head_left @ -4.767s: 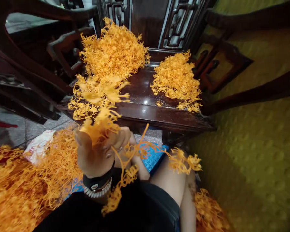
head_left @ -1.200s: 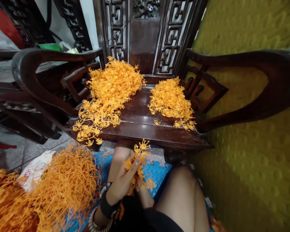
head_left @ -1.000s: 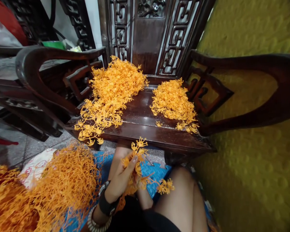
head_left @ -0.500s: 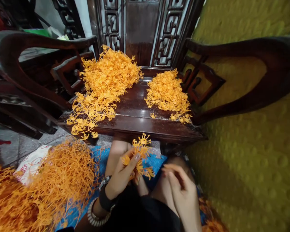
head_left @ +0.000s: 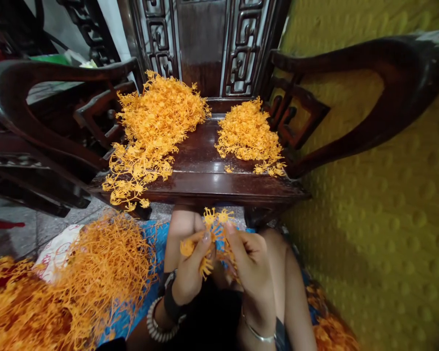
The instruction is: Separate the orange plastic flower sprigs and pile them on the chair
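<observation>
My left hand (head_left: pixel 189 274) is closed around a small bunch of orange plastic flower pieces (head_left: pixel 209 217), spiky and star-shaped, above my lap. My right hand (head_left: pixel 255 265) has its thumb and fingers pinched on the right side of the same bunch; the exact piece between them is partly hidden. Beyond my hands, a large heap of similar orange flower pieces (head_left: pixel 161 109) lies on the left of a dark wooden chair seat (head_left: pixel 199 151). A smaller heap (head_left: pixel 247 131) lies on the right, with a single loose piece (head_left: pixel 229 168) at its front left.
Curved armrests (head_left: pixel 69 68) flank the seat. On the floor at left, a big tangle of thin orange strands (head_left: pixel 113 258) lies over a blue sheet (head_left: pixel 161 248) beside a white patterned cloth (head_left: pixel 56 253). More orange pieces (head_left: pixel 332 334) lie at lower right, near a yellow-green dimpled surface (head_left: pixel 388 234).
My right hand has moved left and up from over my right leg to the bunch, and now pinches it. The left hand keeps hold. The view has shifted slightly.
</observation>
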The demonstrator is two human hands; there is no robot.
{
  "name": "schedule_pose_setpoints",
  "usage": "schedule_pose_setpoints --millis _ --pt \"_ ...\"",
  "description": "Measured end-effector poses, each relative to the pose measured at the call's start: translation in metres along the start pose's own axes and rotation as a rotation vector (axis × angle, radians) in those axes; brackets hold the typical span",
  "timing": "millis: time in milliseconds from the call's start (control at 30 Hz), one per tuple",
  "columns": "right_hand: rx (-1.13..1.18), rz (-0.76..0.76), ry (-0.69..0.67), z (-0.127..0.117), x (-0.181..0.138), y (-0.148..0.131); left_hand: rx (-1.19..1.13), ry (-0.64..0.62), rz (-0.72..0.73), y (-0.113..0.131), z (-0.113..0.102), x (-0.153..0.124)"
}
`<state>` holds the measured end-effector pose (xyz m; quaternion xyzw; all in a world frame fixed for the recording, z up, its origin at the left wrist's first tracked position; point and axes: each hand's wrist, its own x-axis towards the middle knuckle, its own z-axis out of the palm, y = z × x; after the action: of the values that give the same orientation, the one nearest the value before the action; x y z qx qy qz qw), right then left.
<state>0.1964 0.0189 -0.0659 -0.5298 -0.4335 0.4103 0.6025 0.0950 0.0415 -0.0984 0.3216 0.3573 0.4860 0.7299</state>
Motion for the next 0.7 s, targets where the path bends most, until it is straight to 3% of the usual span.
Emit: schedule_pose_setpoints --millis 133,200,300,400,533,600,700 --pt "0.571 0.146 -0.107 0.004 0.000 0.005 -0.227 -0.332 -0.144 -0.001 0.007 -0.006" --pt "0.846 0.134 -0.139 0.004 0.003 0.010 -0.313 -0.433 -0.173 -0.003 0.005 -0.009" --pt "1.214 -0.059 -0.181 0.001 0.007 0.015 -0.467 -0.365 -0.117 -0.006 0.000 -0.007" --pt "1.352 -0.228 -0.185 -0.002 0.006 0.015 -0.559 -0.323 -0.099 -0.006 -0.002 0.000" --pt "1.054 -0.255 -0.121 -0.009 0.009 0.011 -0.449 -0.439 -0.218 -0.004 -0.001 0.006" --pt "0.722 -0.235 0.064 -0.019 0.024 0.009 -0.363 -0.400 -0.230 -0.002 -0.002 0.007" --pt "-0.020 -0.309 0.418 -0.044 0.069 0.002 -0.270 -0.264 -0.184 0.002 -0.006 0.009"
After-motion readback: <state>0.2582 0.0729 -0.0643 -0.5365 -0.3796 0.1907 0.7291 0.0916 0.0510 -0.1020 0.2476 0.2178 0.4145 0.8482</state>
